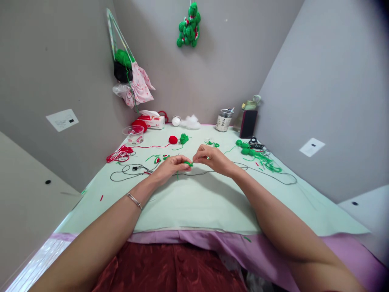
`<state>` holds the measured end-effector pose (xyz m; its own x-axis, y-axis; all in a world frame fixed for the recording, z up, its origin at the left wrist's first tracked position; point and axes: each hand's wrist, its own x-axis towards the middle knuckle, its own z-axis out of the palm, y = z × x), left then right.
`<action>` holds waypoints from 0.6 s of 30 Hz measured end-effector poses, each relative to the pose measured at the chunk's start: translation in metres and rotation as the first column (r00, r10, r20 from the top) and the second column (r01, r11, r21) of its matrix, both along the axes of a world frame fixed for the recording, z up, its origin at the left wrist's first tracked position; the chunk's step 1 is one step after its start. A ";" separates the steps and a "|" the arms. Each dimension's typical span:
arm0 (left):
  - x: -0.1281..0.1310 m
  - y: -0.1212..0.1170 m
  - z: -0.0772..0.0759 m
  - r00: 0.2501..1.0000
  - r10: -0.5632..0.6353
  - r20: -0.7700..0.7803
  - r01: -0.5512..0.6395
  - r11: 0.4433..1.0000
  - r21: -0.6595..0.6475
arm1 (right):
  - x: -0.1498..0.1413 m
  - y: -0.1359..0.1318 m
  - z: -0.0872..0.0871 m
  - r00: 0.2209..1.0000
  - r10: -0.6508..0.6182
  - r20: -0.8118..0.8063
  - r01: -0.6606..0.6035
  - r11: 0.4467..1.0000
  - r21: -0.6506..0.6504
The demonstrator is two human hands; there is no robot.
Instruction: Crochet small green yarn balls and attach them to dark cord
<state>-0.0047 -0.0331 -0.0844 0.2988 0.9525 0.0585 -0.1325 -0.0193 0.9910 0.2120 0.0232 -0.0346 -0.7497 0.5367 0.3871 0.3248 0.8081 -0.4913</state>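
My left hand [175, 165] pinches a small green yarn piece [189, 164] between thumb and fingers above the middle of the table. Just to its right, my right hand [209, 156] is closed in a pinch close to the piece's edge. What sits between those right fingertips is too small to make out. A green strand hangs below the left hand. Behind the hands lie a red yarn ball [173, 140] and a green yarn tangle [183, 139]. Small red, white and green pieces [157, 160] rest beyond my left wrist.
A dark cord [273, 177] loops across the pale tablecloth [194, 207]. Red yarn [120, 154] and a clear tub [134, 135] stand left; green stuffed pieces [245, 148] lie right. Along the back are a tissue box [156, 122], white stuffing [191, 122], a pen holder [224, 121] and a phone [248, 124].
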 end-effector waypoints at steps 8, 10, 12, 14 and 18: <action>0.002 -0.001 0.004 0.998 0.034 0.045 -0.032 0.999 -0.040 | -0.008 -0.004 -0.010 0.993 -0.108 -0.051 0.102 0.989 -0.111; 0.003 0.000 0.003 0.998 0.042 0.050 -0.041 0.999 -0.032 | -0.012 -0.010 -0.011 0.996 -0.064 -0.066 0.054 0.989 -0.140; 0.003 -0.001 0.002 0.998 0.038 0.051 -0.037 0.999 -0.019 | -0.015 -0.015 -0.011 0.998 -0.029 -0.047 0.027 0.998 -0.052; 0.004 -0.001 0.002 0.999 0.029 0.046 -0.028 0.999 -0.016 | -0.018 -0.019 -0.012 1.000 -0.025 -0.006 0.025 0.997 0.079; 0.004 -0.002 0.003 0.999 0.039 0.027 -0.037 0.998 -0.047 | -0.020 -0.025 -0.013 0.999 -0.035 0.026 0.028 0.976 0.214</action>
<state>-0.0005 -0.0352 -0.0818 0.2612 0.9650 0.0213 -0.1599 0.0215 0.9869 0.1917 -0.0015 -0.0471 -0.7465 0.4673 0.4737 0.3634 0.8827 -0.2981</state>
